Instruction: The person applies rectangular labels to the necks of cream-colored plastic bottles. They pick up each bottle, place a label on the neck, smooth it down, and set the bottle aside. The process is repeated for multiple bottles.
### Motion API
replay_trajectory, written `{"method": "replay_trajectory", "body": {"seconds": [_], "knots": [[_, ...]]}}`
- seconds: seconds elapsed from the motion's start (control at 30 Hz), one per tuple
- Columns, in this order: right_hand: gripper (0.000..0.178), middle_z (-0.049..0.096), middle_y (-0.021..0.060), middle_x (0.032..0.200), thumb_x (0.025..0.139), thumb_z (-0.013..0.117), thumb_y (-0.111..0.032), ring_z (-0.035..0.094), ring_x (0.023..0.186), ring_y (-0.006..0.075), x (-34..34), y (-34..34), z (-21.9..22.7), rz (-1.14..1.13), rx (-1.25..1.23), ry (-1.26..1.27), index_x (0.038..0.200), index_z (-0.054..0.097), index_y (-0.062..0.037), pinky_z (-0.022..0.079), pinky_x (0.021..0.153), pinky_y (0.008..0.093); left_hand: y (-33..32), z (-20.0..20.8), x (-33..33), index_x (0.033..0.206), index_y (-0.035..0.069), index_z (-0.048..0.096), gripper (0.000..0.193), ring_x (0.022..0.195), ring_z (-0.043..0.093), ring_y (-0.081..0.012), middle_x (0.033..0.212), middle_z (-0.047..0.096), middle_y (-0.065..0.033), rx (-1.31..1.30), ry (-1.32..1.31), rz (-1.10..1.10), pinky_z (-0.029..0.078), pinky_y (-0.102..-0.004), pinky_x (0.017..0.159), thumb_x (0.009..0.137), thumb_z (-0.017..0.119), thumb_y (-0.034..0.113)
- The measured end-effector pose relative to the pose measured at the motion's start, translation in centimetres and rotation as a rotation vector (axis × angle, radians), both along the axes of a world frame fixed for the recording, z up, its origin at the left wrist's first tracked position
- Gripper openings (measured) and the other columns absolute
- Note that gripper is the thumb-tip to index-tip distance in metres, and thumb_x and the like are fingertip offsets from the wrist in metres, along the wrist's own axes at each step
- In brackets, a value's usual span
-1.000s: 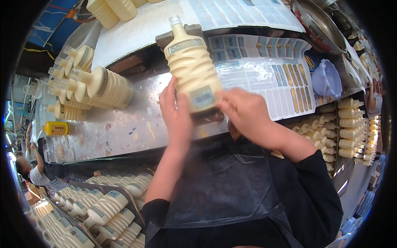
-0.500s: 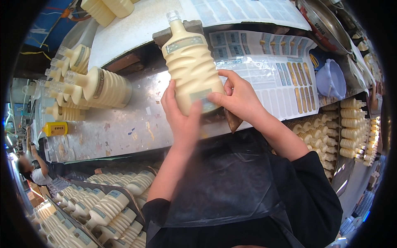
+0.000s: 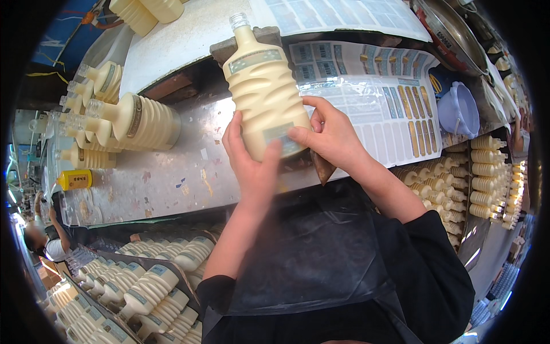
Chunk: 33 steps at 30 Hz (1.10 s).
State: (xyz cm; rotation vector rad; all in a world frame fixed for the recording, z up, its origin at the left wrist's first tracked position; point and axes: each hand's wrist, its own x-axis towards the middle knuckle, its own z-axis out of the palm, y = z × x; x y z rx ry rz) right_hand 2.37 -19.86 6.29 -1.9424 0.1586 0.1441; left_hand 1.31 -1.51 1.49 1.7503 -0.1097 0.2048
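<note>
A cream bottle [image 3: 264, 86] with wavy ridges and a clear threaded neck lies in front of me, its neck resting on a grey block [image 3: 220, 51]. A blue-grey label [image 3: 279, 134] sits on its lower front, another on its shoulder. My left hand [image 3: 252, 152] grips the base from the left, thumb by the lower label. From the right, my right hand [image 3: 326, 129] holds the base, its thumb pressed at the label's right edge and its fingers partly behind the bottle.
Label sheets [image 3: 372, 103] spread to the right, beside a lavender bucket [image 3: 458, 112]. Cream bottles [image 3: 137, 123] stand on the metal table [image 3: 154, 186] at left, near a yellow bottle [image 3: 75, 179]. Crates of bottles [image 3: 152, 286] lie lower left; stacked bottles [image 3: 487, 178] fill the right. Another person [image 3: 48, 241] is far left.
Both hands keep the same hold on the bottle, with hardly any movement. The person at far left has shifted slightly.
</note>
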Motion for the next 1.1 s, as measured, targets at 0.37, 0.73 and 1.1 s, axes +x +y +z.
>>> {"method": "replay_trajectory", "body": {"seconds": [0.37, 0.73, 1.1], "knots": [[0.069, 0.07, 0.0117, 0.089, 0.084, 0.079, -0.036, 0.068, 0.081, 0.0208, 0.4, -0.9, -1.3, 0.02, 0.2, 0.043, 0.138, 0.057, -0.0002, 0.055, 0.078, 0.0341, 0.5, -0.9, 0.2, 0.157, 0.002, 0.035, 0.071, 0.14, 0.042, -0.0293, 0.152, 0.037, -0.0164, -0.253, 0.034, -0.04, 0.033, -0.0417, 0.119, 0.096, 0.067, 0.019], [0.078, 0.05, -0.0033, 0.08, 0.084, 0.081, -0.028, 0.048, 0.072, 0.0066, -0.4, -0.2, 0.4, 0.089, 0.011, -0.006, 0.151, 0.05, -0.0027, 0.044, 0.066, 0.0236, 0.2, -0.2, -0.2, 0.157, 0.002, 0.035, 0.073, 0.142, 0.04, -0.0271, 0.151, 0.037, -0.0148, -0.211, 0.062, -0.043, 0.033, -0.0408, 0.119, 0.094, 0.07, 0.015], [0.079, 0.05, -0.0029, 0.079, 0.084, 0.081, -0.029, 0.048, 0.073, 0.0062, -0.4, -0.1, 0.5, 0.072, 0.035, 0.006, 0.15, 0.049, 0.0016, 0.045, 0.066, 0.0237, 0.1, 0.1, -0.3, 0.157, 0.001, 0.034, 0.075, 0.143, 0.04, -0.0276, 0.151, 0.036, -0.0156, -0.263, 0.094, -0.046, 0.034, -0.0411, 0.119, 0.093, 0.071, 0.015]]}}
